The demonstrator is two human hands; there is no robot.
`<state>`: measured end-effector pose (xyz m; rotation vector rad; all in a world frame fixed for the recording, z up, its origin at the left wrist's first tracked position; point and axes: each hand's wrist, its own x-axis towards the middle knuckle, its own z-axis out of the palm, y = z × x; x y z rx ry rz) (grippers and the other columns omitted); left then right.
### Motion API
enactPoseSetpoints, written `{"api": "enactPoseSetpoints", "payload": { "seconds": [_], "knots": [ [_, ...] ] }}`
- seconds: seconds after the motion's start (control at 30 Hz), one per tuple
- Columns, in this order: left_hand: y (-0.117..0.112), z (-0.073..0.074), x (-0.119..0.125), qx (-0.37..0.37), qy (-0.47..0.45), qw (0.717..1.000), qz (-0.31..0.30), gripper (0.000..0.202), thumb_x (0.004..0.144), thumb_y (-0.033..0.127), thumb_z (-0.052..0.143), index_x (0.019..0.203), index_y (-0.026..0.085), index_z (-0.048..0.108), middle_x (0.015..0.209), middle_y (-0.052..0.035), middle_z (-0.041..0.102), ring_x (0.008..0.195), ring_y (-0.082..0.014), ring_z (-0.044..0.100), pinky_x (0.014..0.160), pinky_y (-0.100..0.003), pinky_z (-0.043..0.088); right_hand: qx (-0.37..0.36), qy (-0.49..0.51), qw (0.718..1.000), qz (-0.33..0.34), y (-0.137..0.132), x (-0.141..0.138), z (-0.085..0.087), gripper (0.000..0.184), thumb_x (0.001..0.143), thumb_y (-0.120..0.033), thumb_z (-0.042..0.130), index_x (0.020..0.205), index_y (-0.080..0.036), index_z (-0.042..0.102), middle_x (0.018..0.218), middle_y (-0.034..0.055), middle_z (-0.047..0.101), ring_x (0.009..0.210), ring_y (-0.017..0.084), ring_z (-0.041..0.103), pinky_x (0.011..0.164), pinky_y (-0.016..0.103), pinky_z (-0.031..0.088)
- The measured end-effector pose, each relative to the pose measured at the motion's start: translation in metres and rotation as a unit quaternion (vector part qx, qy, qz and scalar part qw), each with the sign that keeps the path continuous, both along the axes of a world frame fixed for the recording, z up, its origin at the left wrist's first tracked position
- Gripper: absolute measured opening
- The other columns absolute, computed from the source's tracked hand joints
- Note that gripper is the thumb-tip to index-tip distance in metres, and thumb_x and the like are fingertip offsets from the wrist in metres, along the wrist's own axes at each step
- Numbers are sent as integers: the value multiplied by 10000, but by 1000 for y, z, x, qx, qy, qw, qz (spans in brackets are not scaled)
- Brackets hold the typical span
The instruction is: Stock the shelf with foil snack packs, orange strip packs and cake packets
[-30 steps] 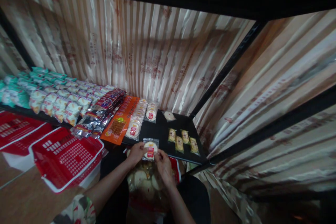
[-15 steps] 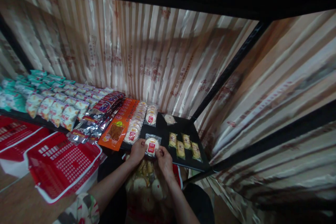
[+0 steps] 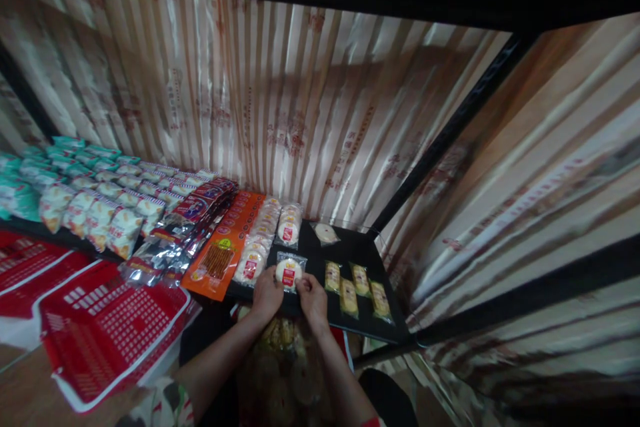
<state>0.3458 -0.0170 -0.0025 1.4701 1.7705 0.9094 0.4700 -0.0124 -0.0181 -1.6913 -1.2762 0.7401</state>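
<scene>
Between my two hands is a clear packet with a round white cracker [image 3: 289,271] and a red label, just over the black shelf [image 3: 313,257]. My left hand [image 3: 267,296] pinches its left edge, and my right hand [image 3: 313,300] pinches the lower right edge. Beyond it stands a short row of the same cracker packets [image 3: 289,225]. Left of that runs a longer overlapping row of cracker packets [image 3: 253,260]. A single packet with a plain round face [image 3: 326,233] lies at the back. Several small yellow packets [image 3: 349,297] lie right of my right hand.
An orange snack bag [image 3: 216,261] and dark shiny packs [image 3: 193,210] lie farther left, beside rows of white bags [image 3: 120,230] and green bags [image 3: 20,193]. Red baskets [image 3: 113,327] stand below. A bag of packets sits under my arms. A black post [image 3: 450,130] rises at right.
The cracker packet has moved slightly away from me and lower toward the shelf, still between both hands. The view has shifted a little.
</scene>
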Motion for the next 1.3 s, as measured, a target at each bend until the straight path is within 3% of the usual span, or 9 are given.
{"api": "enactPoseSetpoints", "payload": {
  "seconds": [0.17,0.43,0.63,0.73,0.87,1.1,1.3],
  "knots": [
    [1,2,7,15,62,998,13,386,734,85,473,1113,67,544,1058,-155,601,1044,-235,528,936,-325,371,-4,-13,1000,-5,12,-1,1,207,662,-345,544,761,-192,643,676,29,668,624,181,615,591,258,454],
    [12,-15,18,49,51,997,23,479,702,67,447,1178,29,495,1202,-187,515,1178,-254,435,1031,-328,302,17,-32,999,-7,32,-2,-11,211,704,-327,512,800,-196,647,694,23,665,633,168,611,606,251,447],
    [20,-20,25,26,33,999,34,546,680,43,451,1222,107,476,1354,-134,414,1291,-247,321,1084,-345,239,26,-74,997,-19,47,-5,-15,212,731,-318,512,820,-196,660,731,33,647,657,160,600,628,244,452],
    [24,-19,26,30,26,999,23,574,679,29,440,1250,82,450,1397,-145,356,1319,-227,276,1095,-304,219,31,-95,995,-24,53,-6,-13,214,741,-302,509,831,-190,667,756,48,633,675,162,596,646,246,452],
    [30,-18,27,29,18,999,10,591,677,24,423,1268,17,422,1403,-181,334,1317,-230,280,1098,-295,219,39,-108,993,-24,61,-8,-11,229,750,-293,502,847,-175,673,756,61,617,679,169,590,652,252,450],
    [42,-25,28,48,-11,999,18,644,639,28,425,1282,70,429,1417,-119,339,1320,-216,276,1106,-290,209,49,-97,994,-29,75,-11,-13,256,747,-296,500,884,-175,678,771,59,619,700,170,582,666,254,448],
    [51,-18,26,35,3,999,10,641,651,29,429,1292,25,408,1416,-161,325,1318,-226,282,1103,-281,211,50,-93,994,-35,84,-14,-12,315,744,-300,491,936,-129,672,820,94,621,727,187,590,690,268,450]
  ]
}}
